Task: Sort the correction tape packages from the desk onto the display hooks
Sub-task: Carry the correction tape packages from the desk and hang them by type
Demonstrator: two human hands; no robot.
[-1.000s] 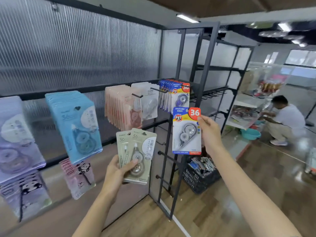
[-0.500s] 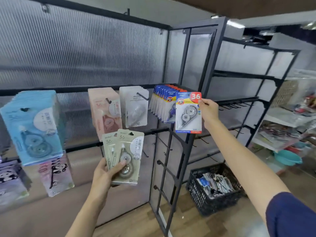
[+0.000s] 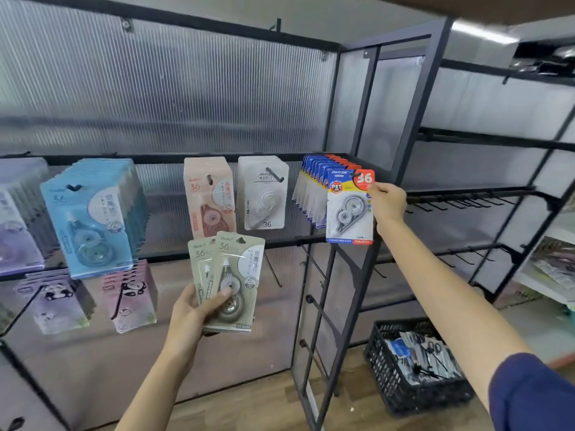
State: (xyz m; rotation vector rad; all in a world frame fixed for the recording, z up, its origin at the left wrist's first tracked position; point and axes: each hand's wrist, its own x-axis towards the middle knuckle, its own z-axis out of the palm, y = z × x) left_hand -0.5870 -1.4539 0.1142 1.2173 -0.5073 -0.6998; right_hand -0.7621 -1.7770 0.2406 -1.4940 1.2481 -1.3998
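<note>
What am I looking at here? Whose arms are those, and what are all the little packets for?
The camera sits on a person's head, so you see their own two arms reaching out. The right hand holds a blue packet of correction tape at the front of a row of matching blue packets hanging on a shop rack. The left hand holds two green packets. Other packets hang nearby: light blue ones, pink ones and white ones.

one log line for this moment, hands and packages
phase: hanging | right hand: pinches blue package at the hook of the blue stack | left hand: holds green packages | pending: green packages unhung
</note>
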